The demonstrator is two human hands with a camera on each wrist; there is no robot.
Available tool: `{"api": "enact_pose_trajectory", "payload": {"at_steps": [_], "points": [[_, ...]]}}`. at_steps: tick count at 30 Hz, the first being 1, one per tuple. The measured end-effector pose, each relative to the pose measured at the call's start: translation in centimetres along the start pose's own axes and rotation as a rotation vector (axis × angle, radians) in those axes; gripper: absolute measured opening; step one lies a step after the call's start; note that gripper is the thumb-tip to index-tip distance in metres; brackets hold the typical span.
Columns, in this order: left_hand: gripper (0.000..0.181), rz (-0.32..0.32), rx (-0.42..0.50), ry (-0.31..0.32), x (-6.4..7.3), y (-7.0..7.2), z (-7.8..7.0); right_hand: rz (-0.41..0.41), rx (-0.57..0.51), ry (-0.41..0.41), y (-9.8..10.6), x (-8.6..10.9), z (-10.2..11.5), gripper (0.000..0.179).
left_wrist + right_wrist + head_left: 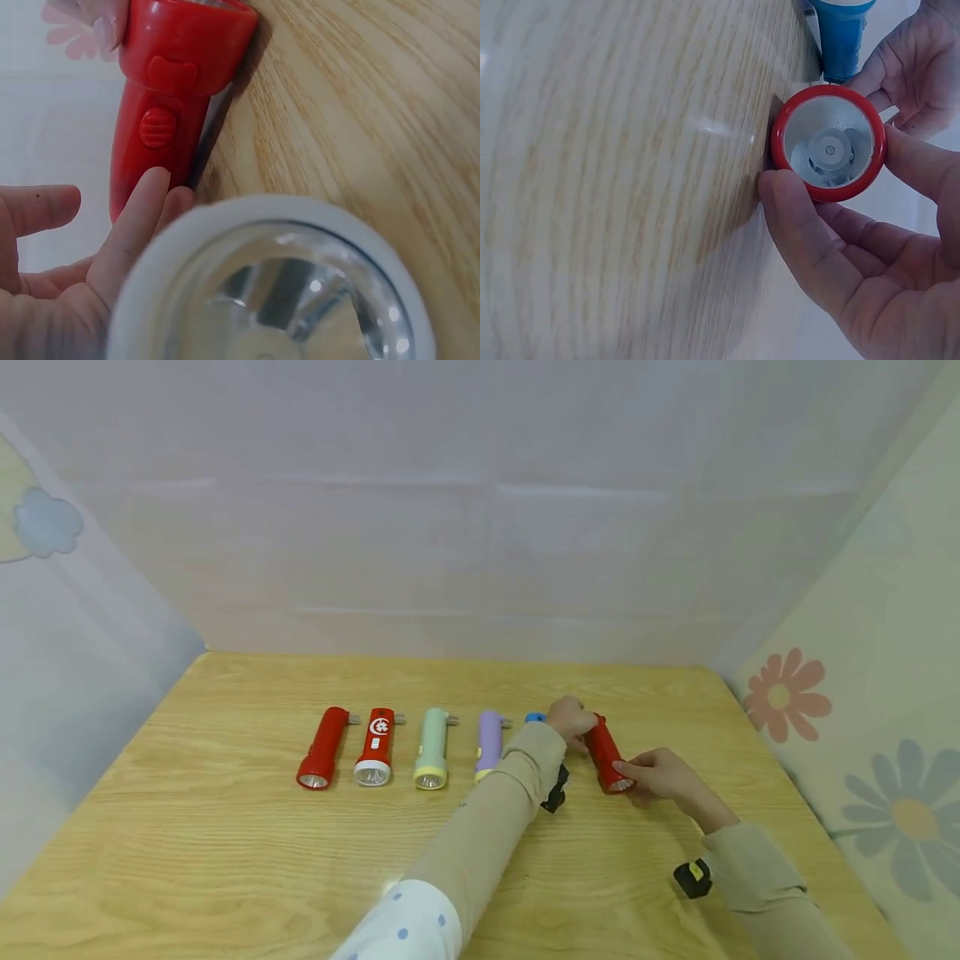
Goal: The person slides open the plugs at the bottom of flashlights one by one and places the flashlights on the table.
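Note:
A red flashlight lies at the right end of a row, its lens toward the near side. My right hand pinches its head between thumb and fingers, as the right wrist view shows at the red rim. By its tail is my left hand. In the left wrist view the left fingers are extended at the tail end, with the thumb held apart; whether they touch it I cannot tell. A blue flashlight with a white rim stands close beside the left hand, mostly hidden by the arm in the head view.
Leftward along the wooden table lie a purple flashlight, a mint green one, a red one with a white rim and a plain red one. Fabric walls border the back and sides.

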State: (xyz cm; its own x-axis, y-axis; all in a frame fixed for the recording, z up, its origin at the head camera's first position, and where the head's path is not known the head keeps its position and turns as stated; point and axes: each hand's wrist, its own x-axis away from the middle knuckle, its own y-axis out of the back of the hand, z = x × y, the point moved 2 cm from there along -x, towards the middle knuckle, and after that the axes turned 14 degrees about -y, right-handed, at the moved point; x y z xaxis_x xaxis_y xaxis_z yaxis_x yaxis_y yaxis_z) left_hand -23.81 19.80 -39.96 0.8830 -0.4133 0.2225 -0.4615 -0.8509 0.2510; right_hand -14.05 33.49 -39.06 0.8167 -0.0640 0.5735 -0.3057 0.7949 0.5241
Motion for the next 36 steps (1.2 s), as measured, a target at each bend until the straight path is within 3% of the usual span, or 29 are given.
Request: {"api": "enact_pose_trajectory", "payload": {"at_steps": [12, 30, 36], "points": [[0.029, 0.015, -0.023, -0.002, 0.04, -0.34, -0.22, -0.043, 0.021, 0.013, -0.12, 0.33, 0.4, 0.047], [0.036, -0.001, -0.033, -0.049, 0.52, -0.39, -0.62, -0.088, -0.004, 0.071, -0.18, 0.28, 0.33, 0.043], [0.038, -0.023, -0.038, -0.062, 0.41, -0.5, -0.73, -0.101, -0.011, 0.056, -0.35, 0.31, 0.44, 0.04]]}}
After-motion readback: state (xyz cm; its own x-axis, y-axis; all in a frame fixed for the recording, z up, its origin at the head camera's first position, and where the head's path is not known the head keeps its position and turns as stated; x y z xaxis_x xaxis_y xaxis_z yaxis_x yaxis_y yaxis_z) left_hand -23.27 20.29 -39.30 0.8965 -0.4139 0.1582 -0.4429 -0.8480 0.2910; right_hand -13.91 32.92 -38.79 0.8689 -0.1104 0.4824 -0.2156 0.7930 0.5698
